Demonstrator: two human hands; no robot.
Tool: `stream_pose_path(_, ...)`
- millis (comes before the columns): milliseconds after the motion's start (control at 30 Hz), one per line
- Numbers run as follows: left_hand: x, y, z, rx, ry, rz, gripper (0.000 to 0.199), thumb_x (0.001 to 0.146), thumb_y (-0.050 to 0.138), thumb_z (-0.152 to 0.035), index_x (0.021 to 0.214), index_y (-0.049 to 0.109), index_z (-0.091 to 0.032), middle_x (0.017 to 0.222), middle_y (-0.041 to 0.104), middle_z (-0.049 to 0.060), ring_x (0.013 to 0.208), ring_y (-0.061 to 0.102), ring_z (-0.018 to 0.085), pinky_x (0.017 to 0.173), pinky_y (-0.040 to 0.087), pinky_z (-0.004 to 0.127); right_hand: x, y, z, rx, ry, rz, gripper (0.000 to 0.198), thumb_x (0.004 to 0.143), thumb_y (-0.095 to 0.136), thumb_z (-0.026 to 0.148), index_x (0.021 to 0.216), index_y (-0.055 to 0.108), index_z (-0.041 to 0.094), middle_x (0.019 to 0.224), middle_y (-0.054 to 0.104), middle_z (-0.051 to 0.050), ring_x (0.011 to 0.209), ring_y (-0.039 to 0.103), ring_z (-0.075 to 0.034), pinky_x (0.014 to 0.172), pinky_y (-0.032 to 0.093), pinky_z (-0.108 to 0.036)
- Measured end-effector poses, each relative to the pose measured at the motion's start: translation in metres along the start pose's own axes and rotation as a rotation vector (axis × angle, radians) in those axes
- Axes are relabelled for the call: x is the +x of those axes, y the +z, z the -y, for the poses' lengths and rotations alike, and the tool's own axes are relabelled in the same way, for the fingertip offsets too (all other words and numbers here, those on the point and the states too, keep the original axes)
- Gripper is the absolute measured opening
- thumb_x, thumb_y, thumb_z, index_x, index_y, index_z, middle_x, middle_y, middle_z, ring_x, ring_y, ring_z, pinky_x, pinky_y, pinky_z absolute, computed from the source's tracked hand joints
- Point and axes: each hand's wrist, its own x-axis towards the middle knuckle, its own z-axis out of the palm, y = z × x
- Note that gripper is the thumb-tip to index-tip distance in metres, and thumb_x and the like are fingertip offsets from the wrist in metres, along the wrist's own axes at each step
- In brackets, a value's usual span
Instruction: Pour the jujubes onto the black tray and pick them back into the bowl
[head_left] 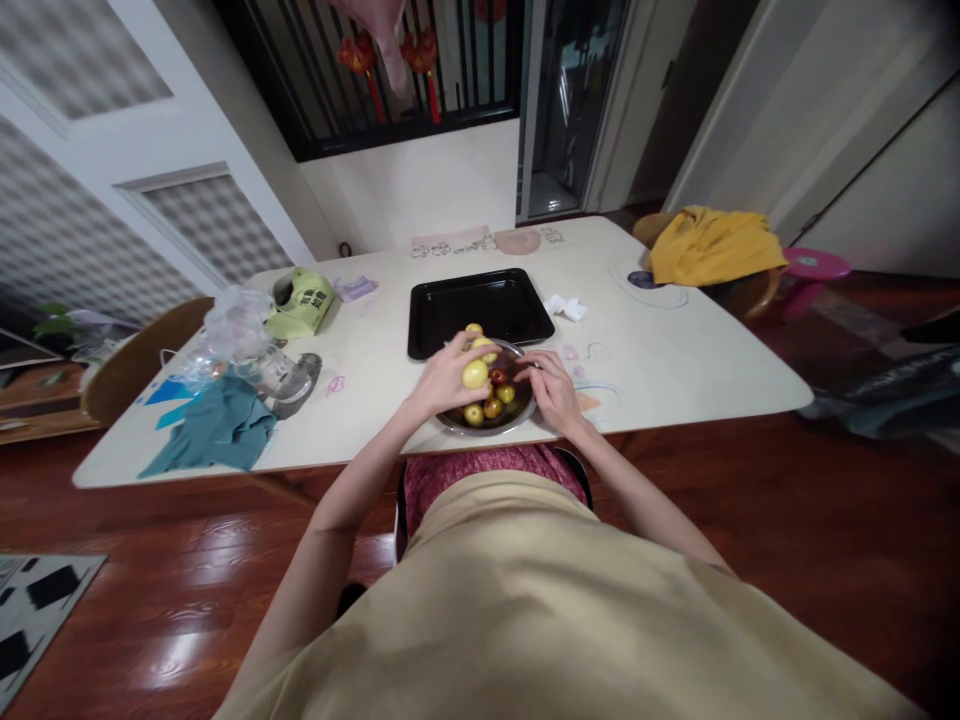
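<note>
Your left hand (442, 378) grips yellow fruits (475, 375) over the bowl (489, 432); your right hand (551, 392) curls at its rim, whether pinching I can't tell.

Plain short-slv. lt. yel-tan top (517, 610).

I have a narrow gap down into the metal bowl (519, 411) between the left hand (444, 378) and the right hand (553, 392). Straight beyond it, the black tray (480, 300) stands in my way. Leftward I can cross bare tabletop (697, 365) until the teal cloth (219, 428); rightward runs wider, past the crumpled tissue (568, 309).
</note>
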Motion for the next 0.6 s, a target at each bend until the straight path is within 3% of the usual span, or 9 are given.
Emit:
stream_pose_path(167, -0.012, -0.039, 0.027, 0.015, -0.151, -0.242, 0.051, 0.087, 0.075, -0.037, 0.137, 0.069, -0.028, 0.142, 0.058, 0.008, 0.123, 0.065, 0.031, 0.109, 0.057, 0.043, -0.001, 0.0, 0.0, -0.002, 0.041, -0.039, 0.039, 0.112, 0.039, 0.045, 0.114, 0.073, 0.026, 0.124, 0.071, -0.013, 0.121, 0.063, -0.032, 0.108, 0.052, -0.054)
stream_pose_path(300, -0.037, -0.039, 0.058, 0.023, -0.298, -0.356, 0.049, 0.084, 0.074, -0.032, 0.132, 0.071, -0.026, 0.13, 0.063, 0.009, 0.116, 0.067, 0.03, 0.109, 0.057, 0.046, -0.004, 0.002, -0.013, -0.008, 0.178, -0.097, 0.035, 0.104, 0.056, 0.05, 0.127, 0.065, 0.024, 0.11, 0.072, -0.011, 0.101, 0.068, -0.03, 0.091, 0.059, -0.048)
stream_pose_path(433, -0.06, -0.022, 0.073, 0.07, -0.455, -0.36, 0.05, 0.08, 0.074, -0.027, 0.13, 0.073, -0.026, 0.125, 0.064, 0.011, 0.108, 0.069, 0.031, 0.102, 0.059, 0.048, -0.002, -0.001, -0.027, 0.069, 0.362, 0.087, 0.041, 0.096, 0.066, 0.047, 0.129, 0.062, 0.023, 0.094, 0.076, -0.006, 0.078, 0.071, -0.026, 0.076, 0.062, -0.044)
stream_pose_path(533, -0.069, -0.011, 0.071, 0.132, -0.534, -0.301, 0.053, 0.08, 0.074, -0.027, 0.132, 0.072, -0.027, 0.131, 0.063, 0.011, 0.107, 0.069, 0.032, 0.095, 0.061, 0.046, 0.006, -0.005, -0.023, 0.205, 0.526, 0.264, 0.031, 0.089, 0.071, 0.037, 0.115, 0.067, 0.021, 0.089, 0.08, -0.006, 0.065, 0.072, -0.023, 0.061, 0.062, -0.036)
stream_pose_path(600, -0.071, -0.006, 0.068, 0.173, -0.554, -0.251, 0.055, 0.081, 0.073, -0.029, 0.136, 0.07, -0.028, 0.136, 0.061, 0.011, 0.109, 0.069, 0.033, 0.093, 0.062, 0.045, 0.014, -0.007, -0.014, 0.289, 0.719, 0.368, 0.021, 0.087, 0.066, 0.03, 0.105, 0.068, 0.019, 0.073, 0.077, -0.004, 0.048, 0.065, -0.018, 0.045, 0.054, -0.028)
